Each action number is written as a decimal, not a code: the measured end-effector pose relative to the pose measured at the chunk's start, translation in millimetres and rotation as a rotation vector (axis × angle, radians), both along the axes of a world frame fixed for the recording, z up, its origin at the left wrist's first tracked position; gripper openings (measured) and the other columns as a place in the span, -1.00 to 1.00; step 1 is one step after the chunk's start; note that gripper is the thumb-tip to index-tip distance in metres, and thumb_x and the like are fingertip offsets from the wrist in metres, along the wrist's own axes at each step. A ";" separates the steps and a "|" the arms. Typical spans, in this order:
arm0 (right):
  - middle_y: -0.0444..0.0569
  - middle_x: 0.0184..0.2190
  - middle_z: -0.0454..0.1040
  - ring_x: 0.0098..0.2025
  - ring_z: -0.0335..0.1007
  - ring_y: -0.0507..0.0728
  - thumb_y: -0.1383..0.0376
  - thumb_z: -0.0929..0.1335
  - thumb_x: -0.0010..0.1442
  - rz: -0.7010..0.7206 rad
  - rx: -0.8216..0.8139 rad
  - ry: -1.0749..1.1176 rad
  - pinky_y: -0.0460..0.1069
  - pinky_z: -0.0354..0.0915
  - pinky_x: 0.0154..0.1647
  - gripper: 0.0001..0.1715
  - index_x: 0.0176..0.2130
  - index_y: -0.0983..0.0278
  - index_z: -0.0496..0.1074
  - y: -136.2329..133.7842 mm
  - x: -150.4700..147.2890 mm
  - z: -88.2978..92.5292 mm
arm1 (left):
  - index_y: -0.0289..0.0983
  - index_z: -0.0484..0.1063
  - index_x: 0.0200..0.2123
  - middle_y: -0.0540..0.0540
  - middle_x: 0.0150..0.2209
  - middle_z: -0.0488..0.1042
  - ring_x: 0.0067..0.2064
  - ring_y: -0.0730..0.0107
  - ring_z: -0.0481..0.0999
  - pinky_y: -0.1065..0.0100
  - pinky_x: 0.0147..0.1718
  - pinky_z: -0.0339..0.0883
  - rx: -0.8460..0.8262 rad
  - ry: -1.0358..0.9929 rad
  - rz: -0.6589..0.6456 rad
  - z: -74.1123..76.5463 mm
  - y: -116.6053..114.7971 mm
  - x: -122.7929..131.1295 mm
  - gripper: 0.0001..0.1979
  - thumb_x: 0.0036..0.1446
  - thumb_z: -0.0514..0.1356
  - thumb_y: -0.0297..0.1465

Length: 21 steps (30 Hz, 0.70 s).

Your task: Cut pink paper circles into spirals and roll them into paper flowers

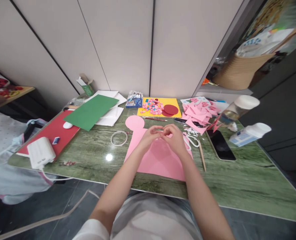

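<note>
My left hand (pixel 149 137) and my right hand (pixel 173 136) meet above a large pink sheet of paper (pixel 160 163). The fingertips of both are pinched together; anything between them is too small or too hidden to name. A pink paper circle (pixel 135 123) overlaps the sheet's upper left corner. Just right of my right hand lie white-handled scissors (pixel 193 141) and a wooden stick (pixel 202 156). Beyond my hands, a yellow sheet (pixel 174 101) carries a heap of small coloured balls (pixel 152 106) and dark red paper circles (pixel 170 109).
Pink paper scraps (pixel 198 113), a black phone (pixel 220 145) and two bottles, one a white-capped bottle (pixel 250 134), stand or lie at the right. On the left are a green sheet (pixel 91 111), a red sheet (pixel 63 133), a white power bank (pixel 41 152) and a white ring (pixel 119 138).
</note>
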State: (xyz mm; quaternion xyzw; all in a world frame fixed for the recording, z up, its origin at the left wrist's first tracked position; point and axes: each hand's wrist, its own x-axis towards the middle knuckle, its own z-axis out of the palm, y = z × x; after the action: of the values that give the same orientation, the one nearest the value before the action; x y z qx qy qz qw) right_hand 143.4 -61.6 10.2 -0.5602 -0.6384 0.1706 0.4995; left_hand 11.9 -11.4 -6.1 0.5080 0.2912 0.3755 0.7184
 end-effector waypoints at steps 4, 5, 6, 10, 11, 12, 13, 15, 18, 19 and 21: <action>-0.11 -0.35 0.33 -0.40 0.28 0.03 0.41 0.36 -0.02 -0.004 -0.004 -0.013 -0.04 0.24 -0.38 -0.87 -0.49 0.24 0.29 -0.4 0.1 -0.4 | -0.31 0.39 -0.20 -0.04 -0.44 0.48 -0.39 0.45 0.43 0.41 -0.34 0.21 -0.032 -0.047 0.019 0.2 -0.8 0.4 -0.63 -0.19 0.23 -0.50; -0.11 -0.34 0.34 -0.42 0.28 0.02 0.39 0.36 -0.01 -0.002 -0.007 -0.014 -0.04 0.25 -0.38 -0.89 -0.47 0.24 0.31 -0.4 0.7 -0.5 | -0.31 0.38 -0.20 -0.03 -0.44 0.48 -0.42 0.47 0.42 0.41 -0.36 0.20 -0.043 -0.053 0.030 0.7 -0.7 0.1 -0.63 -0.20 0.23 -0.51; -0.10 -0.33 0.34 -0.43 0.28 0.01 0.38 0.36 0.01 0.004 -0.010 -0.015 -0.03 0.25 -0.38 -0.92 -0.45 0.24 0.34 -0.5 1.6 -0.5 | -0.31 0.38 -0.20 -0.03 -0.45 0.48 -0.44 0.49 0.41 0.43 -0.38 0.20 -0.054 -0.051 0.041 1.3 -0.5 -0.4 -0.62 -0.20 0.23 -0.51; -0.08 -0.27 0.36 -0.44 0.29 0.00 0.33 0.35 0.06 0.053 -0.028 -0.018 -0.03 0.28 -0.36 -0.97 -0.38 0.22 0.42 -1.1 5.9 0.1 | -0.32 0.38 -0.21 -0.02 -0.47 0.47 -0.46 0.51 0.39 0.46 -0.43 0.16 -0.052 -0.010 0.076 3.1 1.5 -3.0 -0.63 -0.21 0.21 -0.51; -0.07 -0.27 0.36 -0.43 0.30 0.00 0.32 0.35 0.07 0.069 -0.037 -0.020 -0.03 0.29 -0.35 -0.95 -0.37 0.22 0.43 -1.2 6.8 0.1 | -0.32 0.38 -0.21 -0.02 -0.47 0.47 -0.45 0.50 0.39 0.46 -0.42 0.16 -0.038 0.000 0.074 3.1 2.1 -3.5 -0.63 -0.21 0.20 -0.51; -0.07 -0.26 0.36 -0.43 0.30 -0.01 0.31 0.35 0.07 0.084 -0.048 -0.023 -0.03 0.29 -0.34 -0.94 -0.36 0.22 0.44 -1.1 7.5 -0.2 | -0.32 0.38 -0.21 -0.01 -0.48 0.47 -0.44 0.50 0.40 0.46 -0.42 0.17 -0.022 0.010 0.070 3.0 2.7 -3.9 -0.63 -0.21 0.20 -0.51; -0.07 -0.25 0.36 -0.43 0.31 -0.01 0.31 0.35 0.08 0.100 -0.062 -0.027 -0.03 0.30 -0.33 -0.93 -0.35 0.21 0.45 -1.0 8.1 -0.6 | -0.32 0.38 -0.21 0.00 -0.49 0.46 -0.44 0.49 0.40 0.45 -0.40 0.17 -0.009 0.018 0.065 2.9 3.2 -4.2 -0.63 -0.22 0.19 -0.52; -0.06 -0.23 0.36 -0.39 0.33 0.00 0.28 0.36 0.08 0.130 -0.087 -0.039 -0.03 0.30 -0.32 -0.91 -0.33 0.20 0.47 -0.3 9.0 -2.0 | -0.31 0.39 -0.22 0.02 -0.52 0.44 -0.43 0.48 0.40 0.44 -0.38 0.18 0.017 0.037 0.050 2.7 3.8 -4.3 -0.63 -0.22 0.18 -0.55; -0.04 -0.22 0.36 -0.30 0.35 0.05 0.27 0.35 0.09 0.167 -0.102 -0.080 -0.02 0.31 -0.29 -0.87 -0.30 0.18 0.49 1.3 9.6 -4.7 | -0.31 0.39 -0.24 0.03 -0.54 0.43 -0.44 0.49 0.39 0.43 -0.37 0.19 0.065 0.093 0.042 3.1 3.5 -3.8 -0.66 -0.20 0.16 -0.55; -0.03 -0.22 0.37 -0.27 0.35 0.06 0.27 0.34 0.10 0.169 -0.099 -0.093 -0.01 0.31 -0.28 -0.87 -0.30 0.18 0.50 1.8 9.7 -5.5 | -0.31 0.39 -0.24 0.03 -0.53 0.43 -0.44 0.49 0.39 0.42 -0.36 0.19 0.078 0.110 0.045 3.3 3.2 -3.5 -0.67 -0.19 0.16 -0.55; -0.03 -0.24 0.36 -0.27 0.34 0.07 0.27 0.33 0.10 0.147 -0.089 -0.094 -0.01 0.31 -0.29 -0.87 -0.32 0.19 0.50 2.7 9.5 -6.7 | -0.31 0.39 -0.24 0.02 -0.51 0.44 -0.43 0.47 0.40 0.41 -0.34 0.20 0.088 0.126 0.059 3.4 2.2 -2.6 -0.69 -0.16 0.16 -0.53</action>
State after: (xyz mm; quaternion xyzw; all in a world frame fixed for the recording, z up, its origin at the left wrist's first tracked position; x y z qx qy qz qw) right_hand 152.9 -58.9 3.4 -0.5409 -0.6922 0.2086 0.4297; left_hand 9.4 -9.2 -2.8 0.5528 0.3342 0.3762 0.6643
